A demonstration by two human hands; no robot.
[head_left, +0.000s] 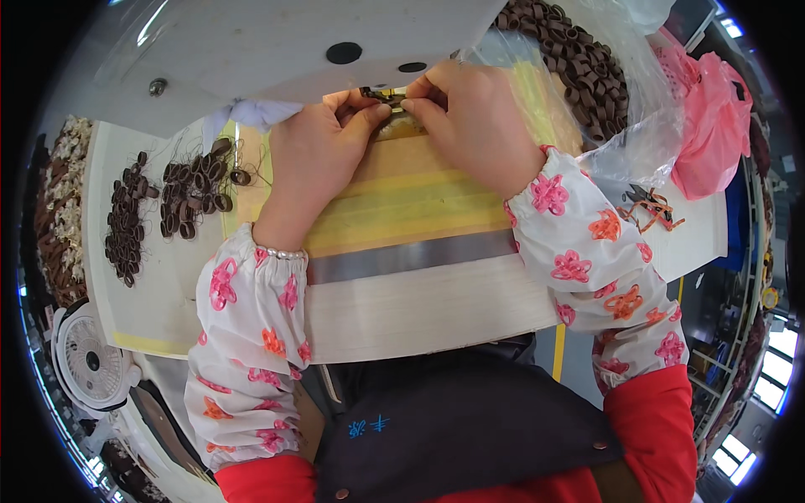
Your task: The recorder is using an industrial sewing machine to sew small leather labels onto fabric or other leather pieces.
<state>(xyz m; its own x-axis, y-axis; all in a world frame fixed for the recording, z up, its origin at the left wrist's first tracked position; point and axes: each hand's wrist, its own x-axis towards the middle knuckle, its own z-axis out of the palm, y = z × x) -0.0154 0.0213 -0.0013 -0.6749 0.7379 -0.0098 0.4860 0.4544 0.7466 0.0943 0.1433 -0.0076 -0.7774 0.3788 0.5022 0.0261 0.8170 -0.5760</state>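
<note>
A white sewing machine spans the top of the view, with its metal presser foot low over the yellow-taped bed. My left hand and my right hand meet at the foot from either side, their fingertips pinched on a small piece that is mostly hidden. A white cloth is tied to the machine near my left hand. Left of it lie two clusters of brown fabric loops with loose threads; a large pile of similar loops lies on clear plastic beyond my right hand.
A pink plastic bag sits at the right, near scissors and scraps by my right forearm. A white fan stands below the table's left edge, and a heap of brown and cream material is at far left.
</note>
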